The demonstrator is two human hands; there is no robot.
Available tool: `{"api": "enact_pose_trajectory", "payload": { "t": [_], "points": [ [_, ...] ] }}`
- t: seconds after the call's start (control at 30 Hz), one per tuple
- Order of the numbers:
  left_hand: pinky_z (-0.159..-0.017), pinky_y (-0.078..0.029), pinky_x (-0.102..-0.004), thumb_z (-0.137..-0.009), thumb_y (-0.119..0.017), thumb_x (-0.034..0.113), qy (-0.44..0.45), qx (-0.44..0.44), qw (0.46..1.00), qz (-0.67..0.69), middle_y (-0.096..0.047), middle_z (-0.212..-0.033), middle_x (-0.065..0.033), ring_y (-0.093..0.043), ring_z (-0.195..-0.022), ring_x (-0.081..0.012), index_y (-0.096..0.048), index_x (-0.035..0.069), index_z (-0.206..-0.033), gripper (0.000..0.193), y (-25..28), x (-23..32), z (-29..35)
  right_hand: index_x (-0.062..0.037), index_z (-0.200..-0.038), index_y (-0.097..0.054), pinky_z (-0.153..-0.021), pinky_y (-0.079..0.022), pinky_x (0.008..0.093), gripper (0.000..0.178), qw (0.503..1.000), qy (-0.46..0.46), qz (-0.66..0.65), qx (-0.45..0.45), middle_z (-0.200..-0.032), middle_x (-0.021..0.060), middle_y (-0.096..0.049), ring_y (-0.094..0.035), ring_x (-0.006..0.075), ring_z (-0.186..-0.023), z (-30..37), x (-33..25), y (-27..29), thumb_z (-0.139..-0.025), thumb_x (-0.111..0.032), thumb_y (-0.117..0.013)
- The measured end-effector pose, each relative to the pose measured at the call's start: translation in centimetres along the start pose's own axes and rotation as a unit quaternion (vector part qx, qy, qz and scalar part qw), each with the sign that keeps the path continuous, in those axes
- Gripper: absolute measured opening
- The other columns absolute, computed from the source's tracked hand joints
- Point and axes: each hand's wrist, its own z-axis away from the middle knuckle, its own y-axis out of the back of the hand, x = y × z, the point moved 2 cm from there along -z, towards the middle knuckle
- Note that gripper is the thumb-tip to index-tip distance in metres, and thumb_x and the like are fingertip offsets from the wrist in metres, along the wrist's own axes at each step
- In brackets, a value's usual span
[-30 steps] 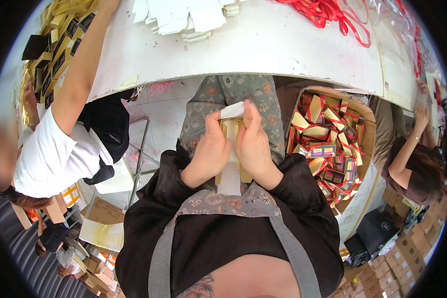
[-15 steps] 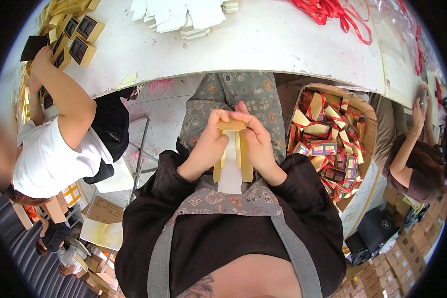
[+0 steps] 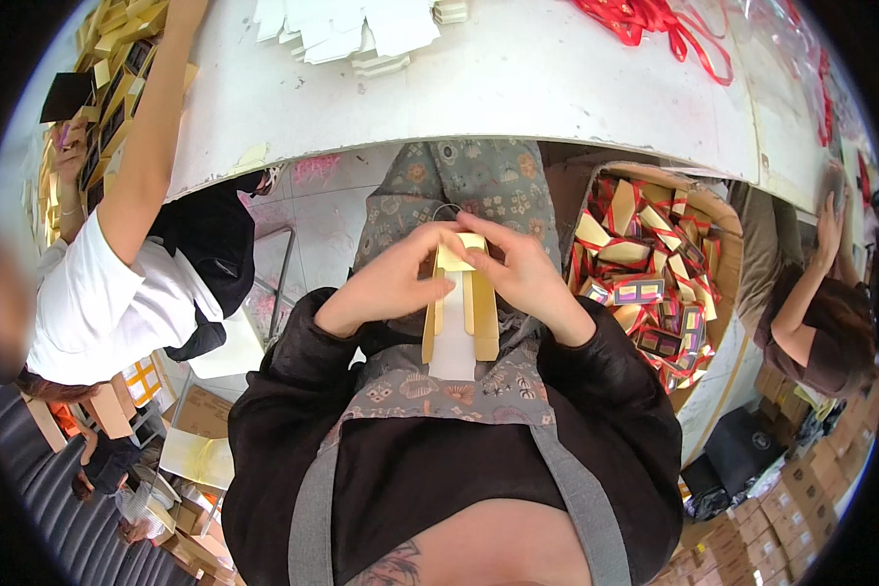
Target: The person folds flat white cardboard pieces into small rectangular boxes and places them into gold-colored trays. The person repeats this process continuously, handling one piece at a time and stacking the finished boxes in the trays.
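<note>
A partly folded gold cardboard box (image 3: 484, 317) lies lengthwise over my lap, its side walls raised and a pale strip running down its middle. At its far end a short gold end flap (image 3: 451, 259) stands up. My left hand (image 3: 400, 273) holds that end from the left, fingers curled over the flap and thumb by the left wall. From the other side my right hand (image 3: 532, 272) grips the same end, its fingers reaching across the top and its thumb against the flap. Some fingertips are hidden behind the flap.
Ahead is a white table (image 3: 518, 93) with stacked white cards (image 3: 361, 29) and red ribbons (image 3: 645, 24). To the right stands a large carton (image 3: 718, 220) full of ribboned gold boxes (image 3: 645, 254). A co-worker (image 3: 98, 293) reaches over gold boxes at left; another person (image 3: 811, 322) sits at right.
My hands have turned inward over the box's far end, the left wrist swinging outward and both thumbs shifting. The end flap now stands more upright. The left co-worker's arm has stretched farther over the table.
</note>
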Motion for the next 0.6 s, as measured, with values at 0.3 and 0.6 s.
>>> {"api": "enact_pose_trajectory", "payload": {
  "t": [0.3, 0.6],
  "points": [
    [-0.053, -0.048, -0.0433, -0.075, -0.060, 0.010, -0.032, 0.029, 0.834, -0.550, -0.061, -0.067, -0.0149, -0.062, -0.064, -0.0342, -0.055, 0.005, -0.105, 0.031, 0.6, 3.7, -1.8, 0.0015, -0.076, -0.054, -0.057, -0.052, 0.0346, 0.015, 0.883, 0.208, 0.422, -0.015, -0.068, 0.0139, -0.060, -0.064, 0.0283, -0.066, -1.5, -3.7, 0.1, -0.066, -0.004, -0.063],
    [-0.055, -0.048, -0.0421, -0.079, -0.057, 0.010, -0.090, 0.066, 0.870, -0.481, -0.062, -0.068, -0.0152, -0.062, -0.066, -0.0340, -0.051, 0.007, -0.111, 0.033, 0.8, 4.1, -1.8, 0.0049, -0.077, -0.061, -0.051, -0.051, 0.0291, 0.021, 0.807, 0.288, 0.516, -0.026, -0.071, 0.0124, -0.060, -0.061, 0.0224, -0.069, -2.0, -5.2, -0.6, -0.058, -0.005, -0.063]
  ]
}}
